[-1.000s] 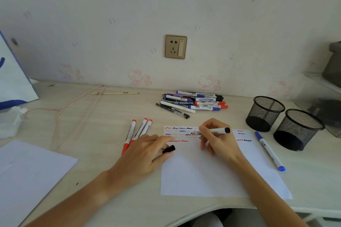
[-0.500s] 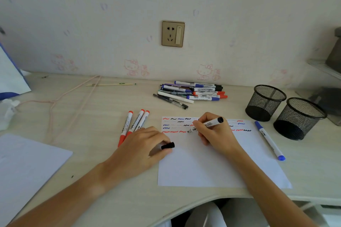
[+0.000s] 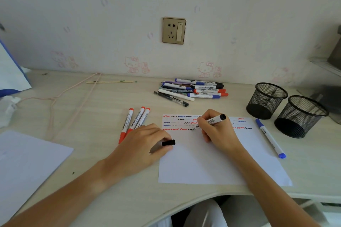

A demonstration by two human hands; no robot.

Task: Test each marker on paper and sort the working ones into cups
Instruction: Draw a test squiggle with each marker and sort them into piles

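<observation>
My right hand [image 3: 217,132] grips a black marker [image 3: 212,120], its tip touching the white test paper [image 3: 212,164] among red, blue and black squiggles. My left hand [image 3: 140,147] rests on the paper's left edge and pinches the black cap [image 3: 168,142]. Three red markers [image 3: 134,121] lie left of the paper. A blue marker [image 3: 270,138] lies at its right edge. A pile of several markers [image 3: 191,90] sits near the wall. Two black mesh cups [image 3: 265,100] [image 3: 299,116] stand at the right, showing nothing inside.
A second white sheet [image 3: 27,167] lies at the front left. A pink cord [image 3: 73,96] and a thin stick [image 3: 110,81] lie at the back left, with a crumpled tissue [image 3: 7,108] and a bag [image 3: 11,73] at the far left. A shelf [image 3: 328,64] is at the right.
My right hand has tilted the marker down and brought its tip onto the paper near the lower row of squiggles. My left hand has stayed in place with the cap.
</observation>
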